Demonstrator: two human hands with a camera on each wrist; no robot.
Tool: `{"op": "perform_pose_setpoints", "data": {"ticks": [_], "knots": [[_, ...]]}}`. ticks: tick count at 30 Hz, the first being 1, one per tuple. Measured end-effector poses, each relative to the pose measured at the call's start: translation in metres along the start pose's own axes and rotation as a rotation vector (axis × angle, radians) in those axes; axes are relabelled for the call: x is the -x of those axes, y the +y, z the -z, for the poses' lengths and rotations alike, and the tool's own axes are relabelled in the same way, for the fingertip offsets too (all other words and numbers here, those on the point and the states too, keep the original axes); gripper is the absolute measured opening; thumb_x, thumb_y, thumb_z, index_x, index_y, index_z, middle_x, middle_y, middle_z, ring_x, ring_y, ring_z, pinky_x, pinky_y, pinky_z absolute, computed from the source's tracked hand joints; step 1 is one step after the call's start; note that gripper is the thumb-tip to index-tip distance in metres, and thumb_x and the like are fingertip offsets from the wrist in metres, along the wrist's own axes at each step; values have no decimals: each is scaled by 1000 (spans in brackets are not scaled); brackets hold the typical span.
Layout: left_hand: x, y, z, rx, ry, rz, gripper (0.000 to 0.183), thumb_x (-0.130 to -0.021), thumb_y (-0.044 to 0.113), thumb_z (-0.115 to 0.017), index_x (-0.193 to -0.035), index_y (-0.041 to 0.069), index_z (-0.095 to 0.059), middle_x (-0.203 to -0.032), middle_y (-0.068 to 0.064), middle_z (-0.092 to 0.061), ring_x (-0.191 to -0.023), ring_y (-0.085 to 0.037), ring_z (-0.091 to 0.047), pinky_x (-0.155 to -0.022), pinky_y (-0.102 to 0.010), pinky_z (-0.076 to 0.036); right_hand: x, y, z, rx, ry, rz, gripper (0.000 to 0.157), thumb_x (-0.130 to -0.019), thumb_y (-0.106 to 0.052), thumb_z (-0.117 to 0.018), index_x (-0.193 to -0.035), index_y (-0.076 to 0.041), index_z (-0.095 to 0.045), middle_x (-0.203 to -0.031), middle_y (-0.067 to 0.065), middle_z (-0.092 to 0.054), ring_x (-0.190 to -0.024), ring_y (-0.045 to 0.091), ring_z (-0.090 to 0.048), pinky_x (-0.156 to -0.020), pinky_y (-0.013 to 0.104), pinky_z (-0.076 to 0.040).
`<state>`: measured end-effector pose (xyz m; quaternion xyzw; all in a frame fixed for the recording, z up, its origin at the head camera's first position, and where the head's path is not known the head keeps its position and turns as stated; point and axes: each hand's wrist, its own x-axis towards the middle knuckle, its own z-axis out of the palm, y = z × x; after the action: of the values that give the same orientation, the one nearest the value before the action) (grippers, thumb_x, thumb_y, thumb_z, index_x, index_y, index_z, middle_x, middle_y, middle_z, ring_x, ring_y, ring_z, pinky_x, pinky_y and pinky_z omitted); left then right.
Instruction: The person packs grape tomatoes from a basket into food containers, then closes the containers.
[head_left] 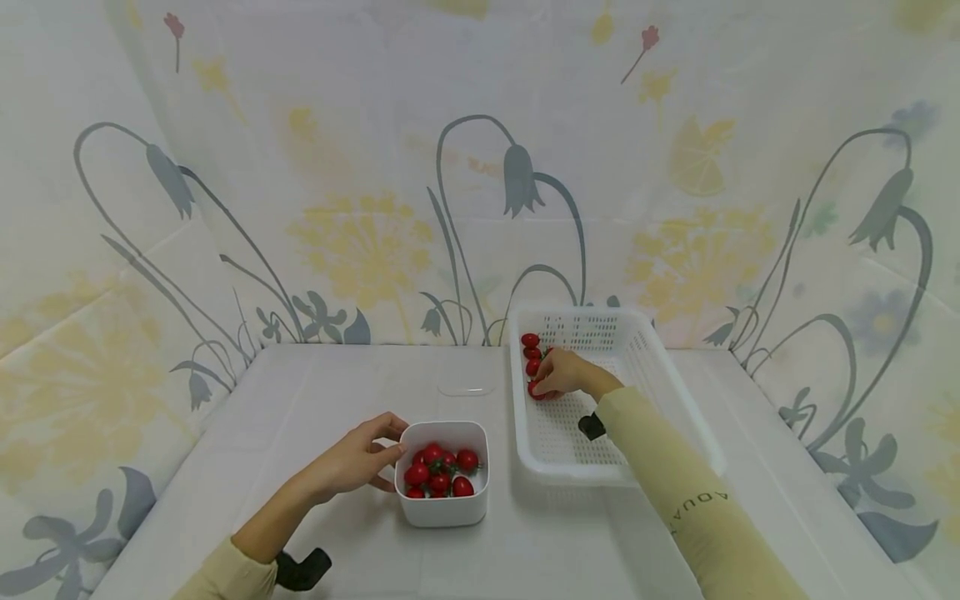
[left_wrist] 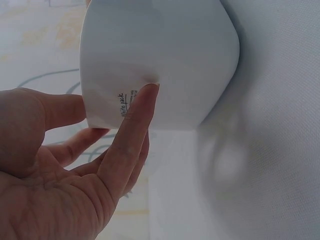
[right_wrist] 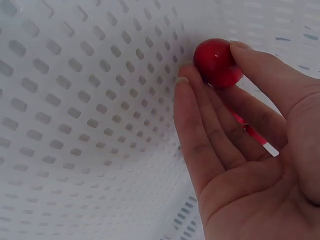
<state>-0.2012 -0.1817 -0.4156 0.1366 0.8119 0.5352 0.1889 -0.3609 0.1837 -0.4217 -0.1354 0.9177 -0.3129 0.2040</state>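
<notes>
Pinched tomato: a red tomato sits at the fingertips of the right hand, inside the basket, near its left wall; whether it touches the basket floor cannot be told.
Right hand: pinching that tomato, thumb on one side and fingers on the other; the right wrist view shows the remaining fingers extended and close together beside it.
Row tomatoes: more red tomatoes lie along the basket's left wall, beyond the right hand; some red shows behind its fingers in the right wrist view, partly hidden.
Left hand: fingers apart and only slightly bent, set against the left side of the tub; one fingertip touches its wall just beside the small print "White pack".
Tub: white, upright on the table, to the left of the basket and apart from it.
Tub tomatoes: a cluster of red tomatoes, some with green stems, lies inside the tub, to the right of the left hand and out of its grasp.
Basket: white, with slotted walls and floor.
Sleeves: pale yellow on both arms.
Backdrop: a flower-printed sheet behind the table.
</notes>
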Motion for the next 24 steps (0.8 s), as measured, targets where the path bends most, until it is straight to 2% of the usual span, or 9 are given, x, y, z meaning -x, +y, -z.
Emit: {"op": "perform_pose_setpoints", "data": {"ticks": [12, 24], "knots": [[0, -1, 0, -4, -3, -15, 26, -104, 12, -58, -129, 3, -55, -131, -23, -55, -112, -38, -64, -71, -45, -65, 6, 1, 1, -125, -22, -25, 24, -92, -12, -76, -109, 4, -73, -98, 12, -72, -82, 19, -72, -82, 35, -63], [-1, -1, 1, -1, -11, -15, 26, -104, 12, -58, -129, 3, -54, -132, -23, -54, -112, -37, -65, -72, -47, -65, 28, -5, 7, -209, -45, 72, 18, -94, -9, -72, -103, 7, -73, -93, 14, -76, -87, 27, -74, -85, 41, -63]]}}
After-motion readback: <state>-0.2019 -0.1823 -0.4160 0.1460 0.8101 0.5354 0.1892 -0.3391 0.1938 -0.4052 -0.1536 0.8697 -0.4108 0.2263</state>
